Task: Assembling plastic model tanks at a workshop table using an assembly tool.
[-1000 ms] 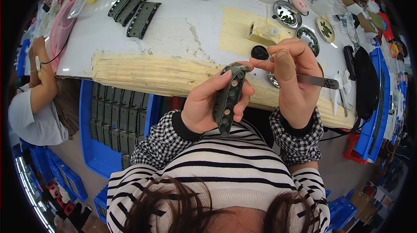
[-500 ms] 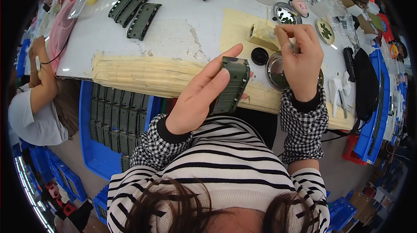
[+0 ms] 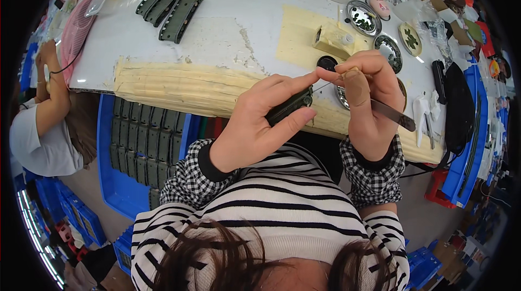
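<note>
White and worn, the table [image 3: 228, 36] has a strip of yellowed tape along its near edge. The left hand [image 3: 260, 123] is closed around a dark green part [image 3: 290, 105], thumb below and forefinger stretched along its top; the part is held in the air just above the table's near edge, in front of the chest. It is long, narrow and ribbed, mostly hidden by the fingers. The right hand [image 3: 366, 101] is pinched shut on a thin metal tool [image 3: 393, 114], whose tip meets the part's end. Similar green parts [image 3: 171, 9] lie farther back on the table, and more fill a blue bin [image 3: 116, 177] below.
</note>
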`<state>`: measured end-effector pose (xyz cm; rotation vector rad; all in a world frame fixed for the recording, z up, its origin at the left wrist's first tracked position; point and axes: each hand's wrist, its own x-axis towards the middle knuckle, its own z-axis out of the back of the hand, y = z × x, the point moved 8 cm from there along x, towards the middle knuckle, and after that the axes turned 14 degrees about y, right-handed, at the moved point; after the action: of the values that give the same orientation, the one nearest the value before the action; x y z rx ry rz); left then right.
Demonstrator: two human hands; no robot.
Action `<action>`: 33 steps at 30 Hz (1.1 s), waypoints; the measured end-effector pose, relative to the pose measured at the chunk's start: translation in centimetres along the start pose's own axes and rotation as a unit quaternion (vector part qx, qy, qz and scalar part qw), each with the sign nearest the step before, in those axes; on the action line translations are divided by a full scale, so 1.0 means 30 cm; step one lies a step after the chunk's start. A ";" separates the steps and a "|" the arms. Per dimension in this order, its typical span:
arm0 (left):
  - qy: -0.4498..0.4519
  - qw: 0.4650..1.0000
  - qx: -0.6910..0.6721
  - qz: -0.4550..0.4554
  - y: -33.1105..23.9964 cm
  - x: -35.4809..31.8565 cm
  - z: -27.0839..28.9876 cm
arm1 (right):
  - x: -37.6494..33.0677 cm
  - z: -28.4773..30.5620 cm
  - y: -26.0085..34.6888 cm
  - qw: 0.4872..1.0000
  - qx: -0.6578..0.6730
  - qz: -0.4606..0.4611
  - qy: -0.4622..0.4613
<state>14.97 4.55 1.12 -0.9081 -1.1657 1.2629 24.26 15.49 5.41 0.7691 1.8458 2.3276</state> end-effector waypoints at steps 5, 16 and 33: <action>-0.008 1.000 0.011 -0.015 0.004 -0.004 0.003 | 0.002 -0.006 -0.004 1.000 -0.026 -0.005 0.005; 0.014 1.000 0.011 0.012 -0.004 -0.006 0.009 | 0.006 0.037 -0.018 0.997 0.040 -0.023 -0.064; 0.013 0.957 -0.287 -0.047 0.104 -0.028 0.009 | 0.060 0.151 -0.043 0.883 -0.463 -0.028 -0.074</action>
<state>14.06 4.08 -1.95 -1.2666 -1.5713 0.8361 24.29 20.55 5.49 0.6749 0.5096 2.5751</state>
